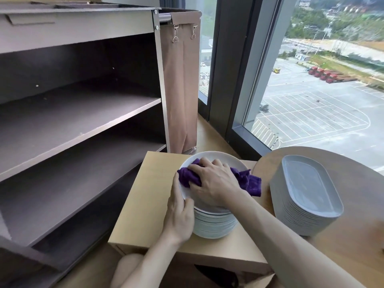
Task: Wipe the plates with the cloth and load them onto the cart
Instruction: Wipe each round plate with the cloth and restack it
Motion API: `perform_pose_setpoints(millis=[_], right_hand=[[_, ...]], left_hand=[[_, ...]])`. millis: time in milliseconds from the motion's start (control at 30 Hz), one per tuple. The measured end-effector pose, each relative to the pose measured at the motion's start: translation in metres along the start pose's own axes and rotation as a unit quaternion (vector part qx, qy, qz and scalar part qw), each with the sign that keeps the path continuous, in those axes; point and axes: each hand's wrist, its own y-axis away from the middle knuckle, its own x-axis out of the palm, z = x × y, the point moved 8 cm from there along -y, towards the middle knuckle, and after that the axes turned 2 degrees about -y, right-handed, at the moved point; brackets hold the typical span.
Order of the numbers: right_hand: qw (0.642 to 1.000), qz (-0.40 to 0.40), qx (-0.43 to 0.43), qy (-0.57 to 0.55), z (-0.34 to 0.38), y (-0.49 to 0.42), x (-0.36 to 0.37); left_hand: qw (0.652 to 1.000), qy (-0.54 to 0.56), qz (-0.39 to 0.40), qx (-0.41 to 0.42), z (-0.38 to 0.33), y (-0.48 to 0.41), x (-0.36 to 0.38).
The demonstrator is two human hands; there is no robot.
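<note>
While the right hand [216, 181] bunches the purple cloth [250, 180] under its curled fingers and presses it on the top plate [218, 157], the left hand [179, 217] grips the same plate at its near left rim, with the thumb on the upper side and the other fingers curled round the edge. I think this hold has a reason: the plate would turn or slide under the rubbing, so one hand fixes it and the other wipes. The top plate sits on the pile of round plates [214, 225], which stands on a small table [149, 204] just beside the cart [83, 113], probably so that each wiped plate has only a short way to a shelf. The cloth lies across the middle of the plate, directly under the right palm, and one loose end hangs out over the right rim; whether the left thumb tip touches the cloth I cannot tell. No plate shows on the cart shelves that I can see, so the work seems near its beginning. A second pile, of oval plates [305, 196], waits on a round table [353, 235] at the right, apart from both hands. A brown bag [180, 90] hangs on the end of the cart, next to the window [311, 90].
</note>
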Motion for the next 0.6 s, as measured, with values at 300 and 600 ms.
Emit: perform_pose_setpoints(millis=[300,600], right_hand=[[0.999,0.026,0.015,-0.022,0.018,0.05,-0.004],[0.995,0.0,0.082,0.054,0.007,0.057,-0.015]], left_hand=[[0.998,0.035,0.04,-0.014,0.004,0.015,-0.004],[0.994,0.049,0.091,-0.023,0.008,-0.003,-0.008]])
